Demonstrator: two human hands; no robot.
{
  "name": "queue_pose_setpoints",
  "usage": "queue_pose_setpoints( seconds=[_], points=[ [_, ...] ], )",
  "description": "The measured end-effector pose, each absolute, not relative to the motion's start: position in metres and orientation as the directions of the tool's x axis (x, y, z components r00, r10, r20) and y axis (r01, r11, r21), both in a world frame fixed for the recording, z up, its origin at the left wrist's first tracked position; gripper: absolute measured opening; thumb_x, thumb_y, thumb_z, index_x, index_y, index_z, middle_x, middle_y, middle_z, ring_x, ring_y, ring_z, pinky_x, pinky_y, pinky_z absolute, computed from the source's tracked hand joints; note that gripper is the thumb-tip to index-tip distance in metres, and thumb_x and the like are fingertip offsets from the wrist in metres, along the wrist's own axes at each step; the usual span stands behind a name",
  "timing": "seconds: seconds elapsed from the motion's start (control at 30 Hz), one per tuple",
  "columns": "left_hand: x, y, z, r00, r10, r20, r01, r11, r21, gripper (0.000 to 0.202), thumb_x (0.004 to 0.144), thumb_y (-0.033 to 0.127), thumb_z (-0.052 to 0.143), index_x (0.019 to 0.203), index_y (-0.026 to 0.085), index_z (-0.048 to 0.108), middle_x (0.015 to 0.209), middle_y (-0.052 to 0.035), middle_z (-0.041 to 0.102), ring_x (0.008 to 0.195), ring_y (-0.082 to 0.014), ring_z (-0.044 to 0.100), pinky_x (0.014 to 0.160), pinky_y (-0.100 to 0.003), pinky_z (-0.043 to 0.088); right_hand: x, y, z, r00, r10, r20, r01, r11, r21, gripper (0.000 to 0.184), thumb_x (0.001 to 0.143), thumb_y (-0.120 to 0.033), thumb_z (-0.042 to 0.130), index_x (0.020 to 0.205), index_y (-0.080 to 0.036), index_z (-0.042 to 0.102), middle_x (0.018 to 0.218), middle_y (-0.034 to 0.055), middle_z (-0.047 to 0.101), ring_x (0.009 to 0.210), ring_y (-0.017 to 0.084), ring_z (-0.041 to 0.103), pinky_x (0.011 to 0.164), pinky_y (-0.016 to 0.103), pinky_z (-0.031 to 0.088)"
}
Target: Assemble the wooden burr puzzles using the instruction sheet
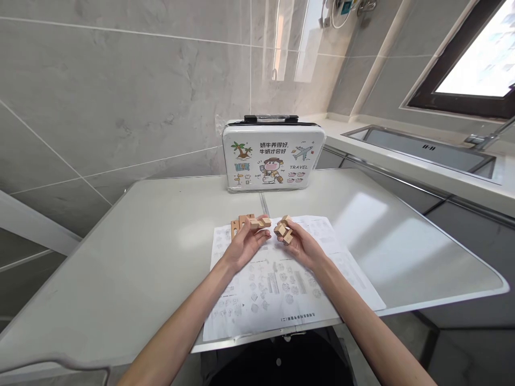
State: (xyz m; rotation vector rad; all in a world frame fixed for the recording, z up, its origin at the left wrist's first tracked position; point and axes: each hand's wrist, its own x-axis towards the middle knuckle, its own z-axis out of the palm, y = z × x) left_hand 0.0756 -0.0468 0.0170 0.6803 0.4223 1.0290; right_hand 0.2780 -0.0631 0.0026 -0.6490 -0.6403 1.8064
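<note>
My left hand (246, 242) is closed on a small wooden puzzle piece (260, 222), pinched at the fingertips. My right hand (300, 244) grips a cluster of joined wooden puzzle blocks (283, 229). The two hands are close together, a small gap between the pieces. Both hover just above a printed instruction sheet (281, 289) lying on the white table (140, 257). More loose wooden pieces (238, 223) lie on the sheet's far left corner, just behind my left hand.
A white tin case (273, 156) with cartoon prints and a black handle stands upright at the table's back edge against the tiled wall. A steel sink (422, 147) with a tap is set in the counter at right, under a window.
</note>
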Motion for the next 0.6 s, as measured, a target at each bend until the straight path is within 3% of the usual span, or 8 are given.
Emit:
queue_pose_setpoints(
  seconds=[0.13,0.3,0.6],
  points=[
    [0.0759,-0.046,0.0164,0.497,0.867,-0.028,-0.647,0.391,0.655,0.059,0.09,0.06,0.074,0.121,0.01,0.076,0.107,-0.0131,0.076,0.09,-0.0192,0.071,0.096,-0.033,0.055,0.279,-0.063,0.0018,-0.282,0.951,-0.126,-0.652,-0.286,-0.702,0.025,0.092,-0.041,0.078,0.102,-0.018,0.071,0.107,0.0079,0.077,0.071,0.013,0.071,0.033,0.013,0.039],
    [0.0762,-0.048,0.0183,0.546,0.837,-0.029,-0.602,0.417,0.681,0.059,0.095,0.058,0.07,0.124,0.008,0.075,0.112,-0.0159,0.076,0.096,-0.0208,0.071,0.099,-0.034,0.053,0.2795,-0.0635,0.0026,-0.286,0.953,-0.106,-0.635,-0.271,-0.723,0.026,0.093,-0.043,0.078,0.1,-0.019,0.071,0.103,0.0069,0.078,0.066,0.012,0.069,0.032,0.013,0.036],
    [0.0741,-0.0478,0.0156,0.54,0.84,-0.05,-0.584,0.417,0.696,0.038,0.099,0.031,0.071,0.132,0.013,0.072,0.118,-0.0145,0.076,0.105,-0.0207,0.071,0.105,-0.034,0.051,0.2784,-0.0631,0.003,-0.279,0.958,-0.071,-0.619,-0.236,-0.749,0.028,0.093,-0.045,0.077,0.099,-0.018,0.072,0.099,0.0055,0.077,0.065,0.01,0.068,0.032,0.013,0.035]
  ],
)
